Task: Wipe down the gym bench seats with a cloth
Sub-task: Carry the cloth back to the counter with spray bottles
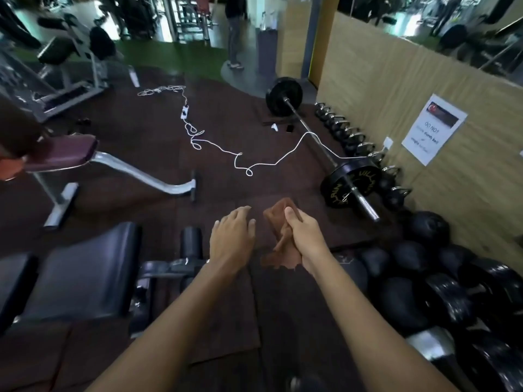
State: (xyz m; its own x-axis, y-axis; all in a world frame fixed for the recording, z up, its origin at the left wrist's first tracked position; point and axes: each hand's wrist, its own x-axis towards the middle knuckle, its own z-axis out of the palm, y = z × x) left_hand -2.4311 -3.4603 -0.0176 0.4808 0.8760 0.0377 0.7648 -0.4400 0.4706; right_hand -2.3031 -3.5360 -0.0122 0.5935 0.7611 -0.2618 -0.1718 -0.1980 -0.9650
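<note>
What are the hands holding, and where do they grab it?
The right hand holds a brown cloth, gripped around its bunched middle, with both ends hanging free. The left hand is open and holds nothing.

A: What kind of place is this?
B: A gym. Big barbell (322, 149) w/ black plates on a dark rubber floor (226, 131), padded benches (82, 275), round dumbbells (424, 284) piled by the wall, more machines (65, 63) in back.
</note>
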